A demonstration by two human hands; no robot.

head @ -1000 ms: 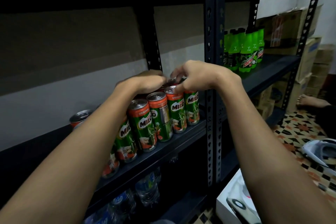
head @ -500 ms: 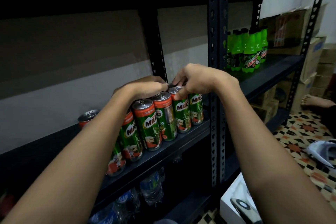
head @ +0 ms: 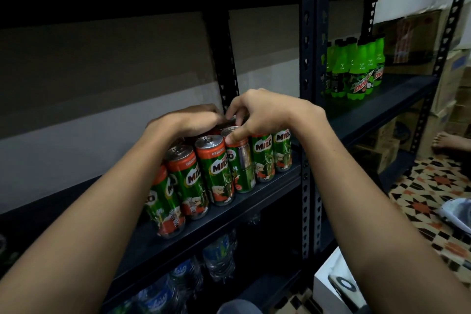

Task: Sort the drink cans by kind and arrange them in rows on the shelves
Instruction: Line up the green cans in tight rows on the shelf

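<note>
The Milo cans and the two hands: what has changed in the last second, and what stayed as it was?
Little changed. The right hand slid a bit left along the front row: its thumb now presses the rim of a Milo can one place further left. The left hand stayed curled over the can tops behind. The cans kept their rows on the shelf; the green bottles did not move.

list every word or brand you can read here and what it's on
"MILO": front-row cans
"ORIGINAL": orange band of one can
"Mountain Dew", partly legible: green bottles on the right shelf
Small print on the cans, water bottle labels and cardboard boxes: too blurred to read
</note>
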